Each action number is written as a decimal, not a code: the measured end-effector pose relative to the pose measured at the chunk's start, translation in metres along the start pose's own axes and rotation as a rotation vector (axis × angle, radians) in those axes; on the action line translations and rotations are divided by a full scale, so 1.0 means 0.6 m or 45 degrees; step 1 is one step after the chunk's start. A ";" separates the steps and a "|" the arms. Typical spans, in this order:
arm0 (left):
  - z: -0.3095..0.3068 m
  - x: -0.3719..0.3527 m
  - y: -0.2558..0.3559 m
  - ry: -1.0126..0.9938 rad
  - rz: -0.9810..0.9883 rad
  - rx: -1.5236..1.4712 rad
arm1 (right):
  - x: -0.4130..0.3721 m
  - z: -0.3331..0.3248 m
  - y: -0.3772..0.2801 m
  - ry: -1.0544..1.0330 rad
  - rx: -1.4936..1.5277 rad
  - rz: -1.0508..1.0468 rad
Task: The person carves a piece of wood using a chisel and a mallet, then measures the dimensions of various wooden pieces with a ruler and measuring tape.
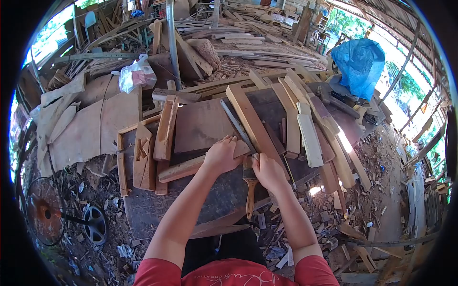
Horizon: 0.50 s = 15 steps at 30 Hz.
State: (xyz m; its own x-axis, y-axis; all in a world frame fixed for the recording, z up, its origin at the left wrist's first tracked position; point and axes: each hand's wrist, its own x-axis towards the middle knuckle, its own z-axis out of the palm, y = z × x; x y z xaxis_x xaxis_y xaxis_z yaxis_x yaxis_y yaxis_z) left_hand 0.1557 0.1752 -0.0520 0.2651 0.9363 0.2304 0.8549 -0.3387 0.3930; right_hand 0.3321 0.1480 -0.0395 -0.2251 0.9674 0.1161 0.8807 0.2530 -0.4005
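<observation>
My left hand [222,155] is closed over a squared wooden bar [188,167] that lies slantwise on the dark bench. Beside its right end, my right hand [268,170] has its fingers closed around the lower end of a long, thin grey metal tool [236,123], which rests against the bar's end. A brush with a wooden handle [250,188] lies just below, between my two hands. A long wooden beam [255,126] slants away behind my right hand.
Wooden blocks [166,128] stand on the bench's left part. Several planks [310,136] lie at the right. A blue plastic bag [359,66] hangs at the upper right. Scrap wood covers the ground, with a black handwheel [96,226] at the lower left.
</observation>
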 end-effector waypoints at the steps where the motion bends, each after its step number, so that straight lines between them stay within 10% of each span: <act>1: 0.001 -0.001 0.000 0.012 0.001 0.000 | 0.000 -0.001 0.000 0.000 0.005 -0.004; 15: 0.001 -0.001 0.008 0.089 -0.108 -0.001 | 0.001 0.011 -0.005 -0.016 -0.022 0.001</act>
State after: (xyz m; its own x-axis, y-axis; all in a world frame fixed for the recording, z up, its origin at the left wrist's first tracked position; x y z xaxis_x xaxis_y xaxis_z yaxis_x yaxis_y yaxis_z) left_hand 0.1600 0.1729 -0.0509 0.1602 0.9529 0.2576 0.8725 -0.2588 0.4146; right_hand 0.3264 0.1481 -0.0439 -0.2294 0.9677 0.1040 0.8878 0.2519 -0.3851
